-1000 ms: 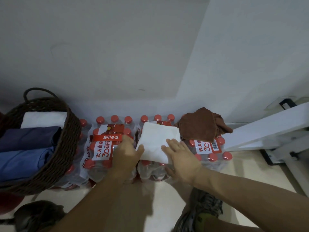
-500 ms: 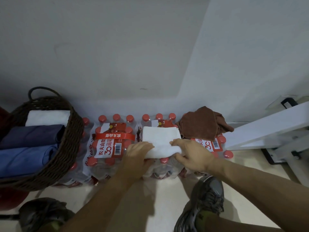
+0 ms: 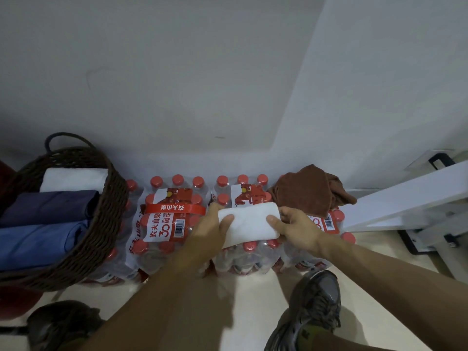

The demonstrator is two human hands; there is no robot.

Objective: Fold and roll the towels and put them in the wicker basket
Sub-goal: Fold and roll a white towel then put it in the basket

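A white towel [image 3: 249,224], rolled into a short thick roll, lies on top of the shrink-wrapped packs of water bottles [image 3: 167,224]. My left hand [image 3: 211,228] grips its left end with the thumb on top. My right hand [image 3: 295,228] grips its right end the same way. A crumpled brown towel [image 3: 311,190] sits on the packs just behind my right hand. At the far left stands the dark wicker basket [image 3: 111,211], holding a rolled white towel [image 3: 73,179], a dark blue one [image 3: 48,207] and a lighter blue one [image 3: 38,240].
The bottle packs stand on a pale floor against a white wall. A white metal frame [image 3: 405,201] slants in from the right. My shoes [image 3: 314,310] are on the floor below the packs, one at the bottom left [image 3: 63,325].
The flat folded white towel has been rolled up away from me into a compact roll. Both hands moved from pressing flat on it to gripping its two ends.
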